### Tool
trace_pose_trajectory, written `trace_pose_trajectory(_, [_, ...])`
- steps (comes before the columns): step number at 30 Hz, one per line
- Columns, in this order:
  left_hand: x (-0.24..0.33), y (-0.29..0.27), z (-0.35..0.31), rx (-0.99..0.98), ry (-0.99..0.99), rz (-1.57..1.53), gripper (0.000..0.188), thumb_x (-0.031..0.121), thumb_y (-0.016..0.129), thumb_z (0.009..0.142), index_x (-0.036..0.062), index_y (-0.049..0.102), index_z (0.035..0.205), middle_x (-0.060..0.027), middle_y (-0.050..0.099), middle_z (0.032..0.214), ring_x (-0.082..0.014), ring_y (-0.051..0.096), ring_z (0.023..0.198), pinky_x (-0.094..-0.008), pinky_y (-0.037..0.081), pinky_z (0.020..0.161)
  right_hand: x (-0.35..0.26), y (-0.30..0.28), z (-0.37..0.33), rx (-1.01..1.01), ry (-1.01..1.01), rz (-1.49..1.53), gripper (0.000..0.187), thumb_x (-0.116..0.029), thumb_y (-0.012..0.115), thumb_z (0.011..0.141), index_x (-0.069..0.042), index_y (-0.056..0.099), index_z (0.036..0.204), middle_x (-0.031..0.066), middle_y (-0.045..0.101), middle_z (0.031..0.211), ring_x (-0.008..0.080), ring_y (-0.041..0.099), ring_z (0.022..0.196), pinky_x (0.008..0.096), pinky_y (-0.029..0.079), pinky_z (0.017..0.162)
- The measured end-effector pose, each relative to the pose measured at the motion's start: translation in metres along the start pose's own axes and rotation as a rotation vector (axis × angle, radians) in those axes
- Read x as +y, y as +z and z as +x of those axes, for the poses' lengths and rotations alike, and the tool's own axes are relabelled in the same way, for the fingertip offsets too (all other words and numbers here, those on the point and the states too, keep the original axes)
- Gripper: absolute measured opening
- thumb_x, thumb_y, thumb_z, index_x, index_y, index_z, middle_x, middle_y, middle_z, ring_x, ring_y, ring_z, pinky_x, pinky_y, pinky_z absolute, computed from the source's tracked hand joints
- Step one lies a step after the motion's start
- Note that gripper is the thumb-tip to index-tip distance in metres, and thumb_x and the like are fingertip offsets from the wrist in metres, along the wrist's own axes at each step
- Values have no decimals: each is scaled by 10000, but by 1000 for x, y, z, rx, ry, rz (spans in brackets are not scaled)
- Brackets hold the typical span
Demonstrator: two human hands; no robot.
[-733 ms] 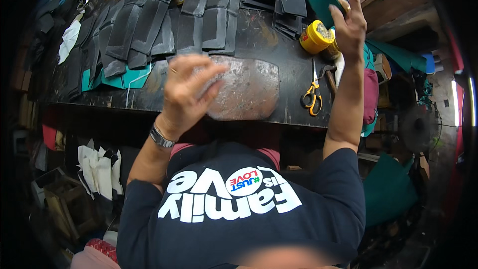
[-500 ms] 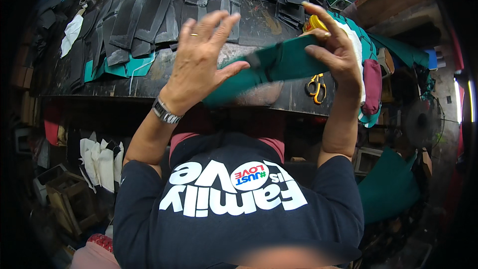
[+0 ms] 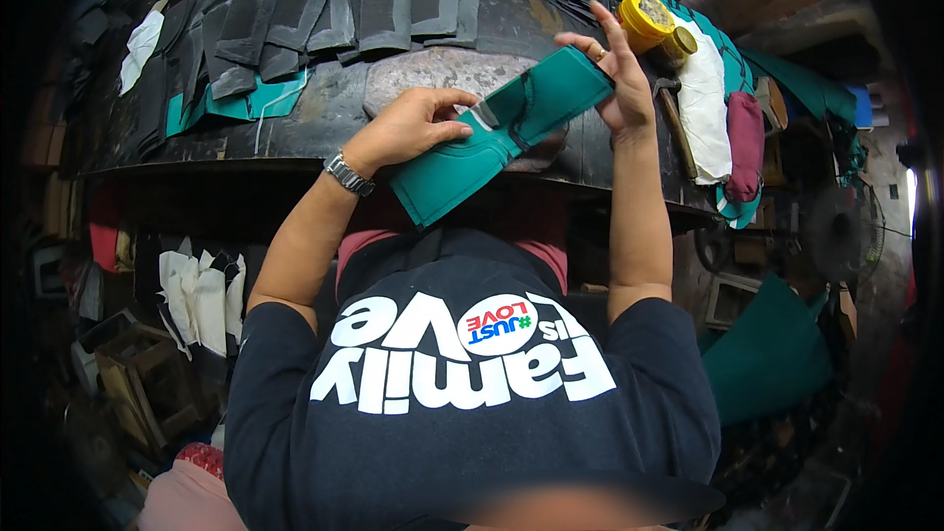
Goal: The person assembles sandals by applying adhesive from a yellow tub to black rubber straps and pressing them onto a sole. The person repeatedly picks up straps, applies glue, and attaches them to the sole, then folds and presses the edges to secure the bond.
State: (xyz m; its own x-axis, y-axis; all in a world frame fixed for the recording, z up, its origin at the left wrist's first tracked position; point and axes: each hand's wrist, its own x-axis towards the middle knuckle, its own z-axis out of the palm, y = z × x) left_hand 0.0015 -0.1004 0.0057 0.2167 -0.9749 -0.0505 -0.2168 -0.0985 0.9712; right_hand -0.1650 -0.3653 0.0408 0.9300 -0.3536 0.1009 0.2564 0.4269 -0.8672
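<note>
A green bifold wallet (image 3: 454,175) with stitched edges is spread open, slanting above the front edge of the workbench. Its middle shows a dark fold and a small pale patch. My left hand (image 3: 418,126) pinches its upper left edge between thumb and fingers. At the far right end, my right hand (image 3: 621,88) grips the wallet with the thumb and some fingers, partly hidden behind it, while one finger points up and away. A stone slab (image 3: 413,77) lies on the bench beneath the wallet.
Black pieces with grey borders (image 3: 383,15) cover the bench's back left. To the right are a yellow tub (image 3: 645,20), a small jar (image 3: 678,43), a wooden-handled tool (image 3: 677,128), a white cloth roll (image 3: 702,108) and a maroon roll (image 3: 744,147). The dark workbench (image 3: 334,152) ends before my body.
The wallet has swung down on its left side and opened flatter. My left hand, apart with spread fingers before, now pinches it. My right hand has shifted left; the scissors no longer show.
</note>
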Motion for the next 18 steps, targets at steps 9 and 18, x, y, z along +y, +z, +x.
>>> trace_pose_trajectory(9, [1,1,25,-261,-268,-500,418,168,683,971,-30,619,1334,-103,720,1176,-106,697,993,-254,556,892,27,40,-51,253,-701,-1122,999,54,664,715,-139,224,1591,180,370,1575,359,328,1475,555,208,1208])
trace_pose_trajectory(18, [5,-10,63,-71,-65,309,339,253,704,942,54,710,1217,-80,754,975,-139,690,839,-304,543,751,-7,61,-92,-135,-615,-1430,769,137,631,661,-57,561,1402,95,735,1107,282,698,1004,454,392,1130])
